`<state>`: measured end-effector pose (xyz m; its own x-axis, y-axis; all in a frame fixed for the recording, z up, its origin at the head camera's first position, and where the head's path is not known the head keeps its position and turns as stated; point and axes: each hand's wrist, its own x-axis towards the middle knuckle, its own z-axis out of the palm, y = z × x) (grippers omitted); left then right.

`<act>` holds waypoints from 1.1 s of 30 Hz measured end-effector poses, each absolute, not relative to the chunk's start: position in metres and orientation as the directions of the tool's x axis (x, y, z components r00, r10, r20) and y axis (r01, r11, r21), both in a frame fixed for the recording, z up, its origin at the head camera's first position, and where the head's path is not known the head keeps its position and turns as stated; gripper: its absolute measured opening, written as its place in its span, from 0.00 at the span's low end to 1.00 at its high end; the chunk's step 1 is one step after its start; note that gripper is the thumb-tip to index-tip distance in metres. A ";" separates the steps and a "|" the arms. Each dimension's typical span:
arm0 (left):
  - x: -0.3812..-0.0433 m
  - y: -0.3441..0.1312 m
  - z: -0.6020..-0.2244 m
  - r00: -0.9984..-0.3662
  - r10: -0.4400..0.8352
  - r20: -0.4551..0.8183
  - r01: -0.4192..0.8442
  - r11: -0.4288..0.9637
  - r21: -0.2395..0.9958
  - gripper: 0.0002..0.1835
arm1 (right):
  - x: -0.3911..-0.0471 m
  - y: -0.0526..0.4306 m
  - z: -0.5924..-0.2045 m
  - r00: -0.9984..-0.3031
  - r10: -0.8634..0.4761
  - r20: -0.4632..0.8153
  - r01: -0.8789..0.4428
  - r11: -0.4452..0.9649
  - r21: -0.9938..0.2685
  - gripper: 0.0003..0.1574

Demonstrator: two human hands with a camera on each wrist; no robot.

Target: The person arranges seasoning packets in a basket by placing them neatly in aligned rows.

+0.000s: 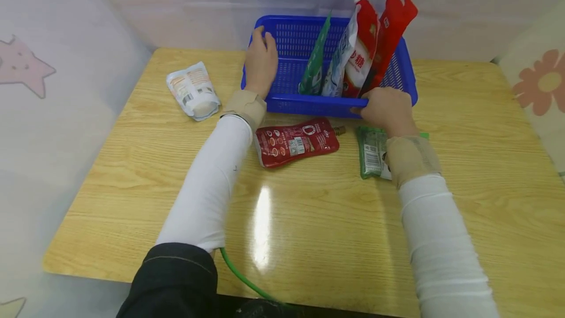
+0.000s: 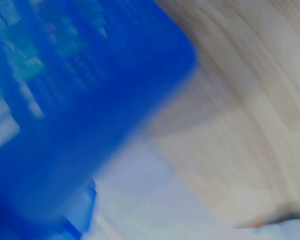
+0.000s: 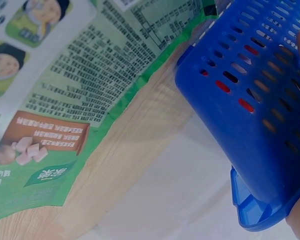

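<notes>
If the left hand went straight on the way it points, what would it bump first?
Probably the back left corner of the blue basket, then the wall; depth is unclear.

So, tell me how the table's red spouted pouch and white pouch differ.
The red spouted pouch looks longer; the white pouch is stubbier. Red has a capped spout; white shows none. Red lies in front of the blue basket, white left of it. Both lie on the table.

Blurred blue basket [image 2: 115, 90] hiding part of the edge of a wood-grain surface [image 2: 255, 145], greenish patches [image 2: 27, 67] showing through its slots, whitish backdrop [image 2: 140, 192] beyond that edge, half-seen pale item [image 2: 289, 231] near it
</notes>
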<state>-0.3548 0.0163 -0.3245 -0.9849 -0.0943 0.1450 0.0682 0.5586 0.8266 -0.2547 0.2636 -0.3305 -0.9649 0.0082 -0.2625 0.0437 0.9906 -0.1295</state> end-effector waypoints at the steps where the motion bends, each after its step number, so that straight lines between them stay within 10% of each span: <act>1: -0.357 0.011 -0.325 -0.980 -0.129 0.153 0.057 0.550 0.833 0.25 | -0.255 0.264 -0.330 -0.965 0.008 -0.264 0.043 0.991 -0.129 0.27; 10: -0.365 -0.032 -0.330 -0.943 -0.266 0.199 -0.002 0.604 0.797 0.23 | -0.255 0.265 -0.329 -0.967 0.000 -0.255 0.029 0.993 -0.110 0.26; 24: -0.351 -0.117 -0.364 -0.887 -0.448 -0.114 -0.439 0.741 0.508 0.34 | -0.257 0.264 -0.332 -0.965 0.001 -0.263 0.031 0.993 -0.110 0.26; 33: -0.346 -0.123 -0.374 -0.896 -0.392 -0.208 -0.444 0.801 0.401 0.39 | -0.256 0.266 -0.331 -0.966 0.009 -0.257 0.040 0.993 -0.115 0.27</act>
<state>-0.3463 -0.1228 -0.3744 -0.8961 -0.3919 -0.2085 -0.4438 0.8013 0.4013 -0.2559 0.2660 -0.3308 -0.9664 0.0087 -0.2570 0.0396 0.9926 -0.1152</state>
